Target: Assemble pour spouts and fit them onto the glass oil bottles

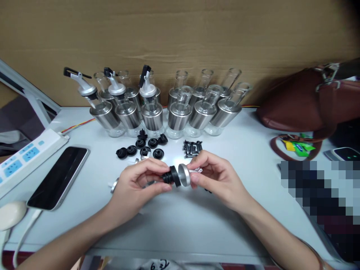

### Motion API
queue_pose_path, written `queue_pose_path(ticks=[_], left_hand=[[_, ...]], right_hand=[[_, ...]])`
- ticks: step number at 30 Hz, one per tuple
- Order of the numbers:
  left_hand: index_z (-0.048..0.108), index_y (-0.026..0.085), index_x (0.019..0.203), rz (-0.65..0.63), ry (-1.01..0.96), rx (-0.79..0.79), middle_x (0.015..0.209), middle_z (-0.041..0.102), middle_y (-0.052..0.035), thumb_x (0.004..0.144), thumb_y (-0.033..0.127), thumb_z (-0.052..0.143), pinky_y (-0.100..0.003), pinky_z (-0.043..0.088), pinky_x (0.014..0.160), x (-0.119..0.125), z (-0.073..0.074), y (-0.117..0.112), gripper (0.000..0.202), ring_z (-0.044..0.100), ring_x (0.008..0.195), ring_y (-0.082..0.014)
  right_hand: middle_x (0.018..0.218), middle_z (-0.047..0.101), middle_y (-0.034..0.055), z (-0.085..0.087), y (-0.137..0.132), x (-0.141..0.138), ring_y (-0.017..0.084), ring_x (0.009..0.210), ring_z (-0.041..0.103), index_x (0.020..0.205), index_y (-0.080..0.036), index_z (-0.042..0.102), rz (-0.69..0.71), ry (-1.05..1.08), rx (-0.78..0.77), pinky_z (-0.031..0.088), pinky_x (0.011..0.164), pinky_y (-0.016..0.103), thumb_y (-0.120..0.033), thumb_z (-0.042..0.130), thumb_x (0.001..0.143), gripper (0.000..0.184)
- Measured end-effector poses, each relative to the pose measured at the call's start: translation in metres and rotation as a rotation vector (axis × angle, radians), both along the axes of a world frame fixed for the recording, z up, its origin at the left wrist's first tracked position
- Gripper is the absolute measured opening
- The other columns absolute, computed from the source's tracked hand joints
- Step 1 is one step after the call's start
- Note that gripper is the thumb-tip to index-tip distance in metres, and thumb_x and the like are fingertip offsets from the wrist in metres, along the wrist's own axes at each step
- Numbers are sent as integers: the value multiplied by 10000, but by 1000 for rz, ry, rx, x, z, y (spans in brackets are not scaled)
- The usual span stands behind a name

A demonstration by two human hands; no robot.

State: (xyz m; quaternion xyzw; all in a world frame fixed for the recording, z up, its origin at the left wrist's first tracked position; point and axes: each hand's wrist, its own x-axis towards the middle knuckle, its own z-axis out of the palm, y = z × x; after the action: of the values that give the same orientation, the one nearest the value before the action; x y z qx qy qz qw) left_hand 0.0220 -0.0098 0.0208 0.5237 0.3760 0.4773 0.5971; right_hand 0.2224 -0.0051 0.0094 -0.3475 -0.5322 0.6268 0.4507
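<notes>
Between the fingers of my left hand [146, 180] is a black ribbed stopper [172, 176], its wide end turned right. My right hand [213, 176] pinches a silver pour spout [185, 175] by its narrow end, the open cup facing the stopper. The two parts are very close; I cannot tell whether they touch. Beyond my hands lie several loose black stoppers [158, 153] and a small cluster of black plastic pieces [192, 148]. Another silver spout [114, 185] is partly hidden behind my left hand.
Glass bottles with steel sleeves [178, 117] stand in two rows at the back; three at the left front carry pour spouts [147, 88]. A power strip [30, 157] and a phone [59, 178] lie left. At right are a brown bag [292, 101] and green wrappers [300, 148].
</notes>
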Motion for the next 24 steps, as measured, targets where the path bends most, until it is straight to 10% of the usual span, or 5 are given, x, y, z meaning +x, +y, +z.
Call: queue_pose_path(ticks=[24], left_hand=[[685,181,811,-26,274,283,724,699,-18,744,241,758,-192,497,579,-6,-11,-1,115,631,637,-118]], right_hand=[[722,599,-11,-2,-3,-4,73,600,601,806,-180,499,166,122,-72,477,581,197,-283,668,850,203]])
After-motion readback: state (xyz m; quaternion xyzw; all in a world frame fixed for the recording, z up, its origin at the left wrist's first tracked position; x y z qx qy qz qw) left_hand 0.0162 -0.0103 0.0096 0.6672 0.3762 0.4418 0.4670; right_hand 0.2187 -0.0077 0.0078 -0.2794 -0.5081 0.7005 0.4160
